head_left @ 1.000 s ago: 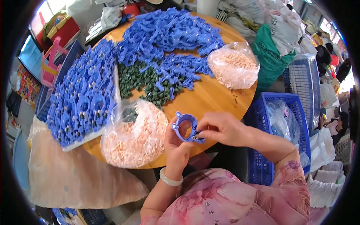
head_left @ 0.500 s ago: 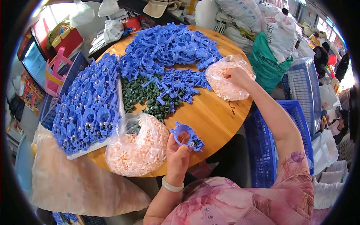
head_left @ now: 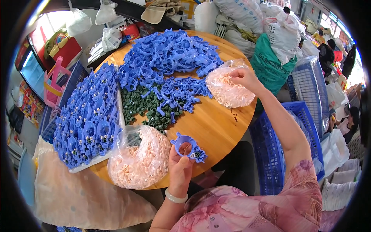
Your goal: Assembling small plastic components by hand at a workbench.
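My left hand, a pale bangle at its wrist, grips a blue plastic ring-shaped part by its edge near the table's front. A small dark green piece and a whitish bit sit at the part's lower right end. Across the table, my right hand is over an open clear bag of small pale pink pieces, thumb and fingertips pinched together. What they hold is too small to make out. A second bag of pale pink pieces lies left of my left hand.
Blue ring-shaped parts are heaped at the back of the round wooden table. Small blue pieces and dark green pieces lie mid-table. A white-edged board bears rows of blue parts. A blue crate stands at the right.
My right hand's fingertips have come up from among the pale pink pieces and now show above them, pinched. My left hand still grips the blue part. The whole view has shifted slightly.
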`<state>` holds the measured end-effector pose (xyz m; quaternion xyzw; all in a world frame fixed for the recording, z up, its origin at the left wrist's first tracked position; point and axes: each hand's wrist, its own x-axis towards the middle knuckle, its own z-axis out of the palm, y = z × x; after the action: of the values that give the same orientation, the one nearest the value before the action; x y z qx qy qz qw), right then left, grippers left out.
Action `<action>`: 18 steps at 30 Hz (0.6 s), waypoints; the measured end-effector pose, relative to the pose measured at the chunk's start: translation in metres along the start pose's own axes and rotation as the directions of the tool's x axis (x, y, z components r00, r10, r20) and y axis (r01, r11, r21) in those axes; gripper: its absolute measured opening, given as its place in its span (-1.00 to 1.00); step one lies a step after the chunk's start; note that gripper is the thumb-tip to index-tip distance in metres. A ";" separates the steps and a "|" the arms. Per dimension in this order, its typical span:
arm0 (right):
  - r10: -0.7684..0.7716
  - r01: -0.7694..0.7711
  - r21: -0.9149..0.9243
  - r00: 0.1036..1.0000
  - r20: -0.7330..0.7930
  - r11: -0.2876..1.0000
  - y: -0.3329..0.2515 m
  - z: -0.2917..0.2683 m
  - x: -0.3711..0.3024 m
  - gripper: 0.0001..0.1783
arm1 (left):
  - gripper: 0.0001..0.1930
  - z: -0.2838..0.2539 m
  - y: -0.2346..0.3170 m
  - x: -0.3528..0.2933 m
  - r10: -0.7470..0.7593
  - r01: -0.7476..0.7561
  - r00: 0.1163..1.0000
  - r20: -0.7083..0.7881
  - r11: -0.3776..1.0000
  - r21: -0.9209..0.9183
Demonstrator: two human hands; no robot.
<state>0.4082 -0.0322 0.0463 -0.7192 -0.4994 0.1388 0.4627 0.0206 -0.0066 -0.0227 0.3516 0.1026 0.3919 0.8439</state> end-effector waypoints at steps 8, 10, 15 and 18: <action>0.032 -0.158 0.448 0.961 0.276 0.880 -0.098 0.039 -0.067 -0.79 | -0.45 -0.002 0.003 -0.004 -0.043 0.039 0.998 -0.049 0.996 -0.081; 0.019 -0.177 0.482 0.949 0.314 0.858 -0.108 0.051 -0.081 -0.79 | -0.43 -0.003 0.003 -0.001 -0.054 0.049 0.998 -0.044 0.994 -0.102; -0.064 -0.192 0.568 0.915 0.399 0.800 -0.117 0.082 -0.107 -0.68 | -0.43 0.002 0.006 0.000 -0.054 0.047 0.996 -0.064 0.992 -0.116; -0.109 -0.148 0.571 0.914 0.391 0.807 -0.123 0.093 -0.121 -0.62 | -0.43 -0.003 0.004 0.000 -0.022 0.020 1.000 -0.012 0.988 -0.154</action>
<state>0.2183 -0.0763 0.0637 -0.5002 -0.5085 0.4376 0.5475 0.0167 -0.0037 -0.0223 0.2815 0.0813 0.3921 0.8720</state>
